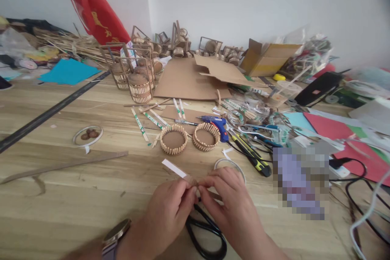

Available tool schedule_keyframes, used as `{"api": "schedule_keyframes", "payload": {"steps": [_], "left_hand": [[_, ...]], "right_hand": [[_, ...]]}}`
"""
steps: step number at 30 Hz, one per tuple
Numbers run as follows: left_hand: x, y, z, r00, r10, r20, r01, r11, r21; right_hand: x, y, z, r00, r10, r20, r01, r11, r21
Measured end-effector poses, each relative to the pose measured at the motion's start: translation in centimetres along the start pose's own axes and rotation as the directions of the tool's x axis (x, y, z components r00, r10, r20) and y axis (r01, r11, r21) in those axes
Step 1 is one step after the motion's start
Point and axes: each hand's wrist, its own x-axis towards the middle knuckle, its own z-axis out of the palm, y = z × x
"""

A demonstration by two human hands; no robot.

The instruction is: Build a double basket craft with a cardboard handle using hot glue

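My left hand [170,207] and my right hand [227,201] meet low in the middle of the wooden table [61,195]. Both pinch a small brown cardboard strip [191,180] with a white tape backing [173,168] sticking out to the upper left. A watch [115,233] sits on my left wrist. Black scissors [207,231] lie under my hands. A roll of white tape [229,164] lies just behind my right hand. Two round stick-rimmed trays, one [173,139] left and one [206,136] right, stand further back.
A blue glue gun [217,124], a yellow-black cutter [252,155], cardboard sheets [189,79], small stick baskets [138,85], a red bag [96,12], a long metal ruler [51,111], another tape roll [87,135], coloured paper [329,128] and black cables [356,174] crowd the table.
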Motion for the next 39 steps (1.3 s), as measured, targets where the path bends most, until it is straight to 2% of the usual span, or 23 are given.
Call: {"api": "schedule_keyframes", "payload": {"steps": [4, 11, 17, 23, 28, 39], "left_hand": [[-0.1, -0.1, 0.1, 0.996, 0.089, -0.009, -0.088, 0.99, 0.107], [0.1, -0.3, -0.1, 0.995, 0.102, 0.013, -0.103, 0.985, 0.136], [0.1, -0.2, -0.4, 0.998, 0.051, 0.046, -0.053, 0.997, 0.058], [0.3, -0.3, -0.2, 0.996, -0.014, 0.092, 0.023, 0.995, -0.096], [0.2, -0.5, -0.1, 0.994, -0.034, 0.107, 0.051, 0.986, -0.157], [0.2, -0.8, -0.1, 0.994, -0.059, 0.087, 0.069, 0.991, -0.119]], "right_hand": [[0.0, 0.1, 0.2, 1.0, -0.008, 0.017, 0.008, 1.0, 0.006], [0.1, 0.2, 0.3, 1.0, -0.005, 0.015, 0.004, 1.0, 0.027], [0.5, 0.3, 0.0, 0.999, 0.032, 0.04, -0.035, 0.995, 0.093], [1.0, 0.1, -0.3, 0.983, 0.143, 0.118, -0.163, 0.968, 0.188], [1.2, 0.1, -0.3, 0.972, 0.173, 0.159, -0.209, 0.945, 0.252], [1.0, 0.1, -0.1, 0.988, 0.146, 0.055, -0.153, 0.971, 0.181]]}}
